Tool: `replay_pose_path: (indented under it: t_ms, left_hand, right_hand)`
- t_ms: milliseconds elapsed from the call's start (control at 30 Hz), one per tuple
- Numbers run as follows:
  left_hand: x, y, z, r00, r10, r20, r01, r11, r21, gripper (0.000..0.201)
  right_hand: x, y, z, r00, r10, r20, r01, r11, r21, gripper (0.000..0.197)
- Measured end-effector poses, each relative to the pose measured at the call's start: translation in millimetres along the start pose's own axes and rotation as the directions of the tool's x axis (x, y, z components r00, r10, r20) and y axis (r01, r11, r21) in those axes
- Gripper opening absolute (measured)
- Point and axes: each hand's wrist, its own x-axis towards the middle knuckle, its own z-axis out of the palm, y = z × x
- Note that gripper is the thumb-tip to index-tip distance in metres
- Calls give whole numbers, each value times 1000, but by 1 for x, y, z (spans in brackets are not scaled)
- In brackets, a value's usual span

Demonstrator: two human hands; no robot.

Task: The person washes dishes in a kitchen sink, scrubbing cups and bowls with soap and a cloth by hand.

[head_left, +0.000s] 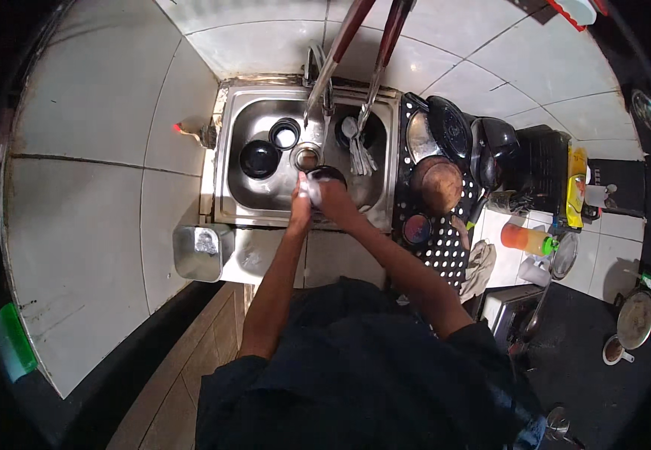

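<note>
Over the front part of the metal sink [224, 191], my two hands are close together at a dark round bowl [328, 174]. My left hand [301, 201] is closed at the bowl's left side, its fingers pointing away from me. My right hand [333, 202] bends over the near side of the bowl, closed around a white, sudsy wad [313, 190]; whether it is a sponge or a cloth I cannot tell. A black bowl [259, 159] and a smaller black-rimmed round dish [286, 133] lie at the sink's left, by the drain [307, 157]. Several metal utensils [360, 154] rest at the right against another dark dish.
A tap [316, 64] stands behind the sink. Two long reddish-and-silver shafts cross the top. Left of me sits a grey metal container [202, 253]. At the right, pans [449, 127] and a brown round pot [438, 184] crowd a dotted mat [445, 251], beside an orange bottle [524, 238].
</note>
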Motion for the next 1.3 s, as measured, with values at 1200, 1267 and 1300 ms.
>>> replay_pose_path:
  t_ms: [1200, 1267, 1300]
  left_hand:
    - [9, 13, -27, 965, 257, -46, -226, 910, 347, 47]
    - [23, 4, -59, 934, 349, -74, -290, 863, 414, 36]
    - [15, 6, -55, 923, 362, -131, -281, 866, 413, 30]
  right_hand:
    - [-21, -37, -36, 989, 40, 142, 22, 911, -411, 32]
    - [-27, -54, -48, 992, -87, -88, 45, 918, -395, 37]
    - [-29, -66, -66, 983, -65, -172, 12, 956, -292, 36]
